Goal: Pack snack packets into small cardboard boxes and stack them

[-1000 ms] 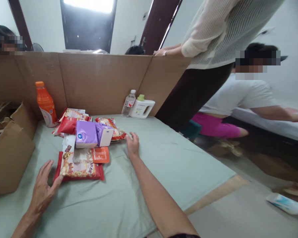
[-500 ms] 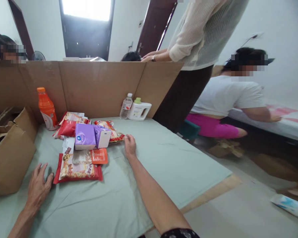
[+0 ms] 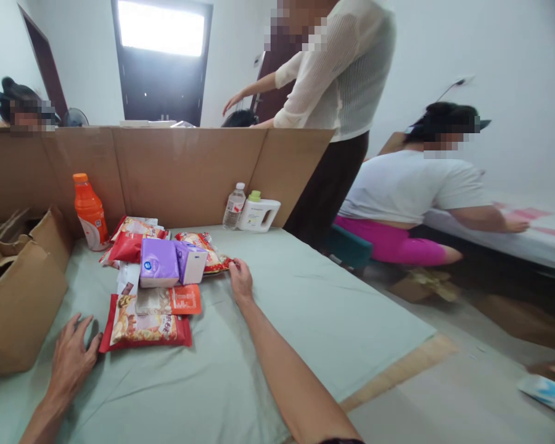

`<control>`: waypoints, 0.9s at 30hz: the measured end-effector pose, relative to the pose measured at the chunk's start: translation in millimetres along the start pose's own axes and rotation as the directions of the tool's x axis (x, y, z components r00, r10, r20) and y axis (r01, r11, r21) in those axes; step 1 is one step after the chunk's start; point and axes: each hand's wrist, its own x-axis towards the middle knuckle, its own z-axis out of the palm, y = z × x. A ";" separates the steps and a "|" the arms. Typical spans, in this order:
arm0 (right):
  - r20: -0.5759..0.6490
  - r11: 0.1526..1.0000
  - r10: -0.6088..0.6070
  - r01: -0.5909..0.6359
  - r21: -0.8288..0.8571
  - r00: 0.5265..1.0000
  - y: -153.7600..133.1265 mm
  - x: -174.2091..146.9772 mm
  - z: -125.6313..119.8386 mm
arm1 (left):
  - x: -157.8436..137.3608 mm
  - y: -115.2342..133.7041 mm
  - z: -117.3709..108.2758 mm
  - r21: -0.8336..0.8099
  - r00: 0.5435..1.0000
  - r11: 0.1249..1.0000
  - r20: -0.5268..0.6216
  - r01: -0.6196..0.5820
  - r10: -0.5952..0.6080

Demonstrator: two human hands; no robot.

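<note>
My right hand (image 3: 241, 281) pinches the right corner of a red and white food packet (image 3: 195, 240) lying flat on the cloth. Two purple tissue packs (image 3: 160, 264) rest against that packet and partly cover it. Fingers spread, my left hand (image 3: 74, 353) lies on the cloth beside the left edge of a large red food bag (image 3: 143, 330), holding nothing. On top of this bag is an orange and clear pouch (image 3: 185, 300). Behind the tissue packs, more red packets (image 3: 130, 243) are heaped.
An orange drink bottle (image 3: 90, 216), a clear water bottle (image 3: 234, 208) and a white jug (image 3: 258, 213) stand along a cardboard screen (image 3: 189, 166). An open cardboard box (image 3: 23, 308) sits at left. A person stands behind the screen's right end; another sits at right.
The camera view has tilted slightly, so the table sits a little lower. The standing person has raised an arm. My hands stay in about the same places by the packets.
</note>
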 end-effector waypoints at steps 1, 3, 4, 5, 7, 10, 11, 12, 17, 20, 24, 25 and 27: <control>0.012 1.000 0.004 -0.004 0.007 1.000 -0.4 -0.6 0.2 | -0.1 -0.4 0.7 -0.006 1.000 1.000 -0.008 -0.010 0.010; 0.036 1.000 0.009 -0.010 0.019 0.999 -0.9 -1.7 0.7 | -0.2 -1.2 2.0 -0.026 0.999 0.999 -0.026 -0.036 0.036; 0.048 1.000 0.012 -0.013 0.024 0.999 -0.9 -2.2 0.9 | -0.4 -1.5 2.7 -0.041 0.998 0.998 -0.033 -0.054 0.053; 0.058 1.000 0.013 -0.014 0.028 0.998 -0.9 -2.7 1.1 | -0.6 -1.5 3.4 -0.058 0.997 0.995 -0.037 -0.076 0.074; 0.079 0.999 0.012 -0.014 0.036 0.997 -0.9 -3.6 1.6 | -1.2 -0.8 4.4 -0.098 0.991 0.987 -0.032 -0.130 0.128; 0.108 0.999 -0.003 -0.002 0.047 0.994 -1.7 -5.1 2.2 | -1.6 2.3 4.7 -0.154 0.979 0.967 -0.011 -0.205 0.205; 0.113 0.999 -0.011 0.005 0.050 0.993 -2.3 -5.5 2.3 | -1.2 3.5 4.0 -0.169 0.975 0.961 -0.006 -0.218 0.220; 0.116 0.999 -0.020 0.015 0.051 0.993 -3.1 -5.9 2.2 | -0.6 4.7 2.7 -0.181 0.974 0.958 -0.005 -0.223 0.226; 0.107 0.998 -0.060 0.056 0.032 0.992 -6.3 -8.9 -0.9 | 3.4 10.7 -14.8 -0.225 0.982 0.957 -0.007 -0.184 0.187; 0.116 0.996 -0.088 0.088 0.005 0.989 -6.2 -11.2 -3.2 | 2.0 19.5 -28.6 -0.275 0.981 0.946 0.046 -0.171 0.190; 0.169 0.986 -0.154 0.164 -0.041 0.973 -4.9 -12.3 -6.0 | -2.7 38.2 -38.7 -0.353 0.966 0.924 0.150 -0.149 0.213; 0.186 0.982 -0.170 0.183 -0.057 0.968 -4.6 -12.3 -6.7 | -3.6 42.6 -39.9 -0.370 0.962 0.918 0.170 -0.141 0.216; 0.211 0.973 -0.189 0.212 -0.092 0.959 -4.2 -12.6 -8.0 | -4.6 49.2 -41.6 -0.393 0.957 0.911 0.198 -0.122 0.214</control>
